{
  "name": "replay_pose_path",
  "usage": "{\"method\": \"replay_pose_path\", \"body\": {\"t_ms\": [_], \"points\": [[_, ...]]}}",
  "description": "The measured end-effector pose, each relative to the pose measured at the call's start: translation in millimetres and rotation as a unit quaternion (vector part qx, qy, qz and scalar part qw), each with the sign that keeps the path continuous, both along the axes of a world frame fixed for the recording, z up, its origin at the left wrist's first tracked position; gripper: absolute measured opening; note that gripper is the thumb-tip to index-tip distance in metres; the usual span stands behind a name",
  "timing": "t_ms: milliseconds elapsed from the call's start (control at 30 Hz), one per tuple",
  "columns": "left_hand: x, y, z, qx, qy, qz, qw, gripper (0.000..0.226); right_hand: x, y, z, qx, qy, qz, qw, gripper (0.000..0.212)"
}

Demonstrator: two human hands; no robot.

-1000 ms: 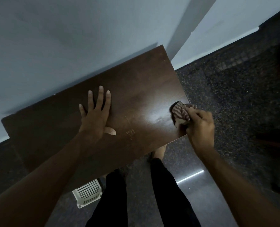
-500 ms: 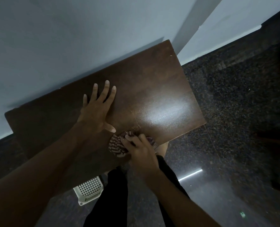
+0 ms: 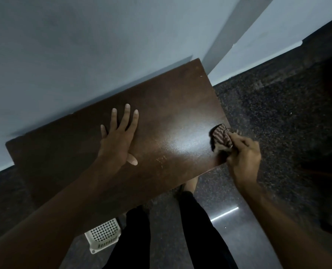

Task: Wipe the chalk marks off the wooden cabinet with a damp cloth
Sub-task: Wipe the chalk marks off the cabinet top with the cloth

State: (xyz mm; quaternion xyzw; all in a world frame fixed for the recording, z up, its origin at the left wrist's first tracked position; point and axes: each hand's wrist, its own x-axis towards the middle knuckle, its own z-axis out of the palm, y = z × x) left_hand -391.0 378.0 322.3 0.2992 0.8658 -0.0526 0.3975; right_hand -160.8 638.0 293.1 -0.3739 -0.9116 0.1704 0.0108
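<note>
Right grip (image 3: 242, 156): curled tight round the cloth (image 3: 221, 138).
Cloth: striped and bunched, held ahead of the right grip's fingers and pressed on the cabinet (image 3: 171, 105) top at its right edge.
Left grip (image 3: 116, 140): laid flat on the top, fingers straight and spread, well left of the cloth.
Chalk marks (image 3: 161, 160): faint, seen between the two grips, near the left thumb.
Basket (image 3: 105, 234): white, seen on the floor below the left forearm.

Person as seen by the head camera: two forearms (image 3: 64, 200) bare from the lower frame edge to the wrists, left hand (image 3: 118, 144) with short-trimmed fingernails (image 3: 127, 106), right hand (image 3: 242, 158), both legs in plain black trousers (image 3: 136, 239), and one foot (image 3: 189, 184) showing beyond the right trouser hem, footwear indistinct.
</note>
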Motion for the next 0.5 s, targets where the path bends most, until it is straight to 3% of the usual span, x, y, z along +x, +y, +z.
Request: {"method": "replay_pose_path", "body": {"t_ms": [100, 133, 200, 267, 333, 433, 500], "points": [[-1, 2, 0, -0.009, 0.001, 0.003, 1.000, 0.159, 2, -56, 0, -0.064, 0.065, -0.034, 0.995, 0.025], [-1, 2, 0, -0.008, 0.002, 0.004, 1.000, 0.159, 7, -81, 0, -0.087, 0.089, -0.022, 0.992, 0.026], [0, 2, 1, -0.005, 0.000, 0.007, 1.000, 0.160, 15, -130, -6, -0.114, 0.078, 0.096, 0.986, 0.053], [0, 1, 1, -0.005, -0.005, 0.010, 1.000, 0.159, 22, -157, -7, -0.162, 0.066, 0.180, 0.968, 0.064], [-1, 2, 0, -0.007, -0.005, 0.009, 1.000, 0.159, 18, -156, -6, -0.204, 0.075, 0.237, 0.947, 0.060], [-2, 1, 0, -0.011, -0.009, 0.010, 1.000, 0.159, 6, -115, -8, -0.191, 0.075, 0.339, 0.918, 0.046], [-2, 1, 0, -0.015, -0.015, 0.012, 1.000, 0.159, -10, -79, -5, -0.163, 0.054, 0.308, 0.936, 0.050]]}}
